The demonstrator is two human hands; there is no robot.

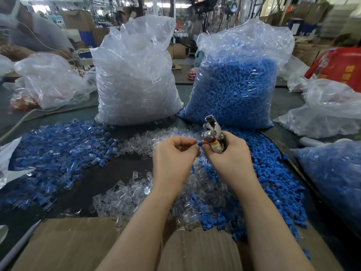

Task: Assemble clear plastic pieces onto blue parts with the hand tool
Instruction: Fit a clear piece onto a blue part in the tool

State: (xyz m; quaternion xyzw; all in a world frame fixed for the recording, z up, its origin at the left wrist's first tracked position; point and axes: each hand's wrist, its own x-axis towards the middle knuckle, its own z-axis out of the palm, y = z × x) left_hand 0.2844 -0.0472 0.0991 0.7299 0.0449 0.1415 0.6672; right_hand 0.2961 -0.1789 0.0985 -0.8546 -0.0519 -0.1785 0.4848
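Observation:
My right hand [232, 153] grips a metal hand tool [213, 132], whose jaws point up and away from me. My left hand [173, 153] pinches a small blue part [199, 143] right beside the tool, and both hands meet above the table's middle. Loose clear plastic pieces [136, 192] lie in a heap under my forearms. Loose blue parts [273, 182] spread to the right. A wide pile of blue parts mixed with clear pieces [58, 153] covers the left of the table.
A tall bag of clear pieces [136, 75] and a tall bag of blue parts [234, 85] stand behind the piles. More bags lie at the left [52, 81] and right [332, 182]. Cardboard [78, 245] covers the near edge. Another person [29, 32] works at far left.

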